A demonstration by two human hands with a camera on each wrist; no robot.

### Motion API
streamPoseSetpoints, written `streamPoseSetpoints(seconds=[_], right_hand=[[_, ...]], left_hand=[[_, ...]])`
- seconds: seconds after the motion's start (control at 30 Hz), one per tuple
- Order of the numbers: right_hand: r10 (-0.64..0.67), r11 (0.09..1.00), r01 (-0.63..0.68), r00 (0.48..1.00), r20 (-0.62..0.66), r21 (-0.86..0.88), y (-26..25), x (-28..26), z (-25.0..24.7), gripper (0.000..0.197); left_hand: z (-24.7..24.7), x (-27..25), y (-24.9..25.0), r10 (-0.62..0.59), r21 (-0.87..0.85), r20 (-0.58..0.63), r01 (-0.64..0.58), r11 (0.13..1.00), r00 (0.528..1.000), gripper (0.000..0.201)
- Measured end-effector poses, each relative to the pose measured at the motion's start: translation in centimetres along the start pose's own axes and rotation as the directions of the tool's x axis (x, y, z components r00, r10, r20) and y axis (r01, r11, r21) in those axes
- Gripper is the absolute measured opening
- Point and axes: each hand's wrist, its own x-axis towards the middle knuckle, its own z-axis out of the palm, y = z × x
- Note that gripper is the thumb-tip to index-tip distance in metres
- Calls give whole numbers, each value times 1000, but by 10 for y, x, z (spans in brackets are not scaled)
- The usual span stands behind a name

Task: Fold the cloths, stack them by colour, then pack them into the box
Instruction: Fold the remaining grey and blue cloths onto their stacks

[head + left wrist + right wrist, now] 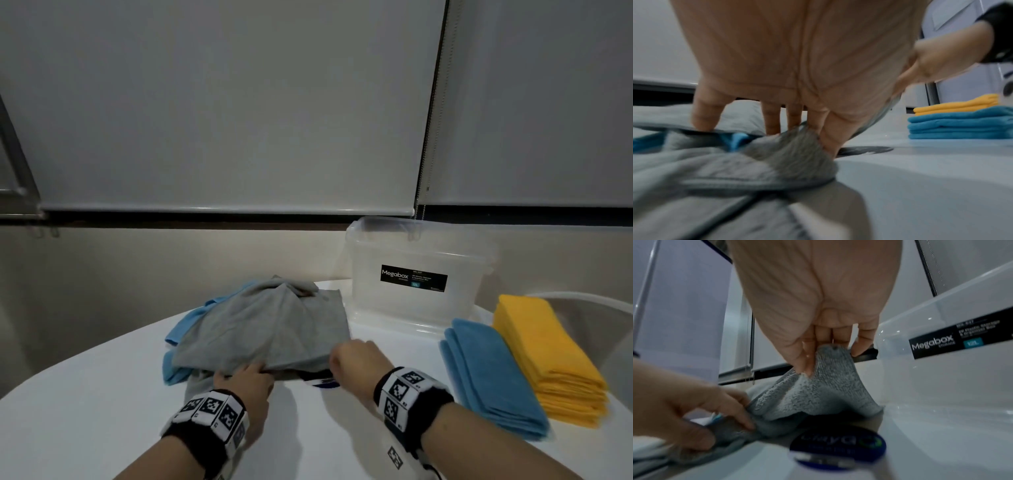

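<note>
A loose grey cloth (267,329) lies heaped over a light blue cloth (178,334) in the middle of the white table (85,404). My left hand (260,371) pinches the grey cloth's near edge (789,155) between thumb and fingers. My right hand (342,356) pinches the near right corner (830,363) and holds it just above the table. A clear plastic box (421,291) with a black label stands open behind the cloths. To the right lie a folded blue stack (489,373) and a folded yellow stack (548,359).
A round dark blue sticker or disc (325,382) lies on the table under the lifted corner, also in the right wrist view (838,449). A white chair back (589,308) stands beyond the table's right edge. Window blinds hang behind the box.
</note>
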Motion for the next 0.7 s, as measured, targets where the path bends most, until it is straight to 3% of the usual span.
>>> streamPoseSetpoints(seconds=[0.1, 0.2, 0.33, 0.47, 0.63, 0.7], right_hand=[[-30, 995, 44, 987, -161, 85, 3, 3, -22, 16], [-112, 984, 121, 991, -76, 131, -6, -2, -31, 8], [-230, 958, 232, 973, -32, 168, -23, -11, -30, 9], [-222, 934, 261, 959, -178, 242, -24, -10, -41, 18], [-155, 935, 268, 898, -411, 234, -5, -16, -84, 19], [-110, 936, 251, 875, -472, 246, 4, -21, -103, 21]], left_hand=[[-3, -4, -16, -28, 5, -117, 28, 1000, 993, 26], [-8, -10, -37, 2, 24, -125, 1, 1000, 992, 10], [-7, -19, -61, 33, 117, -151, -15, 993, 988, 25], [-18, -34, -79, 51, 123, -268, -19, 992, 962, 22], [-37, -47, -93, -43, 96, -265, 70, 993, 963, 18], [-47, -49, -92, -94, 82, -248, 118, 990, 964, 30]])
